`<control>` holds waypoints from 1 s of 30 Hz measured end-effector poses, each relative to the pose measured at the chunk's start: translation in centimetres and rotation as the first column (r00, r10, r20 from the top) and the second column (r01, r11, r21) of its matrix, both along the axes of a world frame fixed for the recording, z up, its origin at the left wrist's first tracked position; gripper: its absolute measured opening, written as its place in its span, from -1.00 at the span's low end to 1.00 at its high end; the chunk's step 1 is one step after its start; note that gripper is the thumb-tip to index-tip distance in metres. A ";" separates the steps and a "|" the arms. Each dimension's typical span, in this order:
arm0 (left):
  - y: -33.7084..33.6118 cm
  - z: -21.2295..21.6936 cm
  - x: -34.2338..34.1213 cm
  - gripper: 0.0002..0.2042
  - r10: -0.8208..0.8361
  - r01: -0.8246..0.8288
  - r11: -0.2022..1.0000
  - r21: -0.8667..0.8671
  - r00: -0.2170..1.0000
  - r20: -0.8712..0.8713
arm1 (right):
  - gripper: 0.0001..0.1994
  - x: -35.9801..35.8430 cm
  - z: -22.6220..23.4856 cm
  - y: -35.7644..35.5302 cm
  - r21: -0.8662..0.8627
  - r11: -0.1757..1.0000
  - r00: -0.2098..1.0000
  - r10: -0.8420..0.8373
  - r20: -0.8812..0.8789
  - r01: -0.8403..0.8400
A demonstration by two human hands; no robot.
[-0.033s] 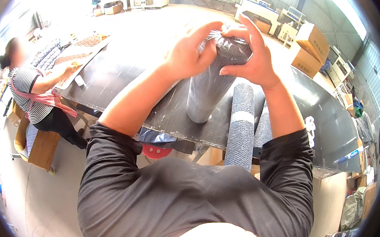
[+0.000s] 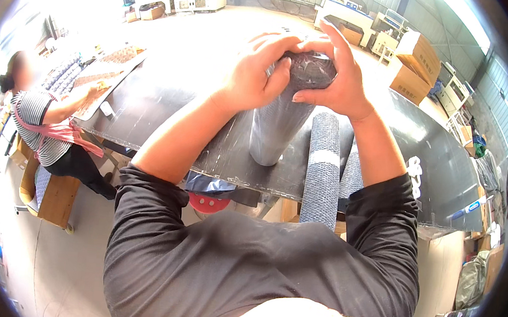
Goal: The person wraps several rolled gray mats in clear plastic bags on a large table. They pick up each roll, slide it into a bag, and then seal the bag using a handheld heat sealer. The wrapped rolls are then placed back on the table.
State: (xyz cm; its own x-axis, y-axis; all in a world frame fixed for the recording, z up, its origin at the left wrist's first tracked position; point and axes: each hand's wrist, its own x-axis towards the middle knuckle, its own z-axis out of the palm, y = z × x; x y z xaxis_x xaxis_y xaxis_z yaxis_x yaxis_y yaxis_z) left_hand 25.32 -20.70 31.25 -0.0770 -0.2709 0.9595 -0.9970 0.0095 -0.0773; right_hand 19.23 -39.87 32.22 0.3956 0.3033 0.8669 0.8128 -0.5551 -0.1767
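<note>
A dark grey roll point(image 2: 273, 130) in clear plastic film stands on end, slightly tilted, on the black table point(image 2: 225, 150). My left hand point(image 2: 259, 70) is closed at the left of its top, thumb and fingers curled on the film at the rim. Around the right side of the same top end wraps my right hand point(image 2: 345, 76), its thumb on the near side and fingers on the far side. Crumpled film point(image 2: 313, 68) lies over the roll's end between my hands. Beside it a blue-grey textured roll point(image 2: 322, 181) with a pale band lies across the table's near edge.
Another textured roll point(image 2: 353, 168) is partly hidden by my right forearm. A blue-and-white tube point(image 2: 468, 209) lies at the table's right end. At left a person in a striped shirt point(image 2: 36, 111) works at the table. Cardboard boxes point(image 2: 413, 66) stand behind, right.
My left fingers have shifted right over the roll's top, closer to my right hand. The gathered film that stuck up between my hands no longer shows there. My right hand stays nearly still.
</note>
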 end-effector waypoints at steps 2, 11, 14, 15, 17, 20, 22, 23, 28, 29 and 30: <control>-0.1 -0.3 0.4 -0.70 -0.035 0.036 0.999 -0.010 0.999 0.038 | -0.02 0.1 0.1 -0.1 -0.016 0.999 0.999 -0.043 0.033 0.043; -0.5 -0.7 0.6 -0.65 -0.132 0.132 0.991 0.018 0.991 -0.013 | -0.13 0.0 2.0 -1.6 -0.284 0.956 0.985 -0.021 0.170 0.069; -0.2 -0.3 0.5 -0.58 -0.097 0.098 0.994 0.043 0.995 -0.031 | -0.23 0.3 3.4 -2.2 -0.358 0.932 0.994 0.088 0.059 -0.061; -0.3 0.1 0.2 -0.55 -0.114 0.119 0.992 0.053 0.990 -0.082 | -0.25 0.4 3.8 -2.4 -0.381 0.918 0.992 0.126 0.016 -0.110; -0.1 1.0 -0.2 -0.49 -0.095 0.110 0.985 0.133 0.989 -0.117 | -0.57 -0.3 5.1 -2.2 -0.259 0.953 0.944 0.071 -0.323 -0.160; -0.2 1.9 0.0 -0.42 -0.062 0.082 0.953 0.292 0.995 -0.078 | -0.65 1.0 5.9 -3.4 -0.213 0.953 0.865 0.083 -0.496 -0.214; -0.4 2.3 0.0 -0.39 -0.073 0.098 0.938 0.331 0.994 -0.087 | -0.78 1.4 5.9 -2.4 -0.068 0.983 0.864 0.118 -0.490 -0.173; -0.5 2.4 0.1 -0.38 -0.081 0.108 0.932 0.347 0.993 -0.090 | -0.80 1.6 5.8 -1.8 0.100 0.978 0.825 0.210 -0.524 -0.184; -0.7 3.4 0.4 -0.54 -0.121 0.215 0.879 0.425 0.964 -0.238 | -0.87 3.5 5.2 -1.7 0.326 0.939 0.938 0.205 -0.281 -0.107; -0.5 4.7 -1.1 -0.55 -0.036 0.214 0.861 0.461 0.930 -0.365 | -0.86 3.6 5.2 -2.1 0.347 0.932 0.937 0.205 -0.283 -0.100; -0.6 4.9 -0.5 -0.54 -0.123 0.342 0.822 0.455 0.888 -0.444 | -0.84 3.6 5.2 -2.6 0.368 0.925 0.936 0.207 -0.284 -0.093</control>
